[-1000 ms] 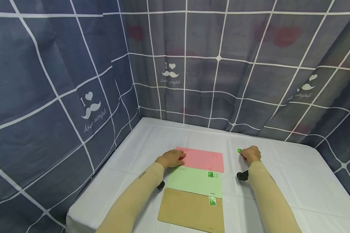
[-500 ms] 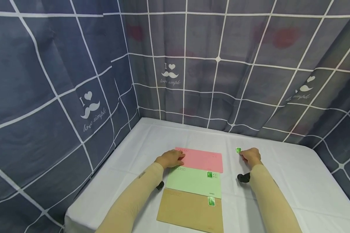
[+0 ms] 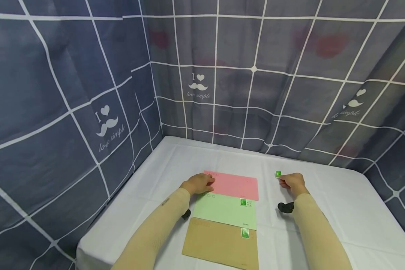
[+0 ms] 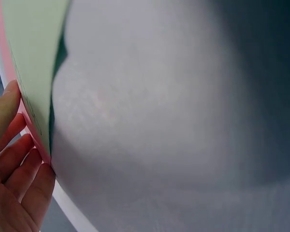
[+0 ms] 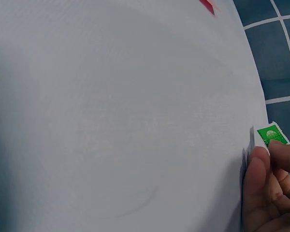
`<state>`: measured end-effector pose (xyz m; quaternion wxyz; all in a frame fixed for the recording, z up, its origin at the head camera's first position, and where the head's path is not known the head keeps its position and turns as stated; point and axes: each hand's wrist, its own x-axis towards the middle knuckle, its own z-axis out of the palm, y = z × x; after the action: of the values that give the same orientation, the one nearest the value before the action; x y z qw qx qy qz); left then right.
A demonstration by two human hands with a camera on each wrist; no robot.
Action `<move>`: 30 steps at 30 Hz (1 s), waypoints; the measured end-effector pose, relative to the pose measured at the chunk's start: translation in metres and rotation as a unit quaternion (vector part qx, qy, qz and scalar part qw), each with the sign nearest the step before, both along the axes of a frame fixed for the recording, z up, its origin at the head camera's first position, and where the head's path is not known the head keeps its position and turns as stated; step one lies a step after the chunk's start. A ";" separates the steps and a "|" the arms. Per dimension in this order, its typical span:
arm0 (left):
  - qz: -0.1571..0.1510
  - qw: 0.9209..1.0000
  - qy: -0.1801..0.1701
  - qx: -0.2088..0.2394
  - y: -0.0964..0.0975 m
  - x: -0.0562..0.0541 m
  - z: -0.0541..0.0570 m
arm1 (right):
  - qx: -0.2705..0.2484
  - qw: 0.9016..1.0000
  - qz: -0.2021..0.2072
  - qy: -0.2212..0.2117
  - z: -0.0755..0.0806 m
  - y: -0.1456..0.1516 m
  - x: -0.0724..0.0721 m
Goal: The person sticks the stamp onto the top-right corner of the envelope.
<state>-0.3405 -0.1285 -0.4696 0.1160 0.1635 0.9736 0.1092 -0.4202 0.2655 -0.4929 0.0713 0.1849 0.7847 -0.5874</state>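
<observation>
My left hand (image 3: pixel 196 183) rests on the left end of a pink envelope (image 3: pixel 234 185). In the left wrist view, its fingers (image 4: pixel 38 193) touch the pink edge, beside a light green envelope (image 4: pixel 34 53). To the right, my right hand (image 3: pixel 293 182) pinches a green postage stamp (image 3: pixel 278 174) with a white border between thumb and fingertips. The right wrist view shows the same stamp (image 5: pixel 272 134) sticking out past the fingers, with a white edge beside it. Green stamps sit at the right of the light green envelope (image 3: pixel 222 213) and the brown envelope (image 3: pixel 217 243).
All three envelopes lie in a column on a white-covered table (image 3: pixel 145 225), edges meeting or overlapping. Dark grid-patterned curtains (image 3: pixel 233 86) stand behind and at the sides. A black wrist mount (image 3: pixel 285 207) hangs by the right forearm. The pink envelope bears no visible stamp.
My right hand, still pinching the stamp, has shifted slightly right and turned, and more of the stamp shows. My left hand and the envelopes stay in place.
</observation>
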 end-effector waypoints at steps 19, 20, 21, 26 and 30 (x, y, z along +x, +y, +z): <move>0.002 1.000 -0.001 -0.002 0.000 -0.003 0.003 | -0.083 0.995 -0.023 0.043 0.003 -0.007 0.010; 0.000 1.000 -0.001 -0.002 0.000 -0.004 0.003 | -0.087 0.995 -0.024 0.046 0.004 -0.008 0.011; 0.000 1.000 -0.002 -0.002 0.000 -0.004 0.004 | -0.091 0.994 -0.026 0.048 0.004 -0.009 0.011; -0.002 1.000 -0.006 -0.003 0.001 -0.002 0.005 | -0.106 0.992 -0.031 0.057 0.007 -0.014 0.012; 0.003 1.000 -0.009 -0.001 0.000 0.000 0.003 | -0.112 0.991 -0.030 0.061 0.009 -0.019 0.013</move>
<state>-0.3408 -0.1282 -0.4662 0.1245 0.1595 0.9731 0.1100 -0.4071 0.2467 -0.4838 0.0257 0.1628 0.7111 -0.6835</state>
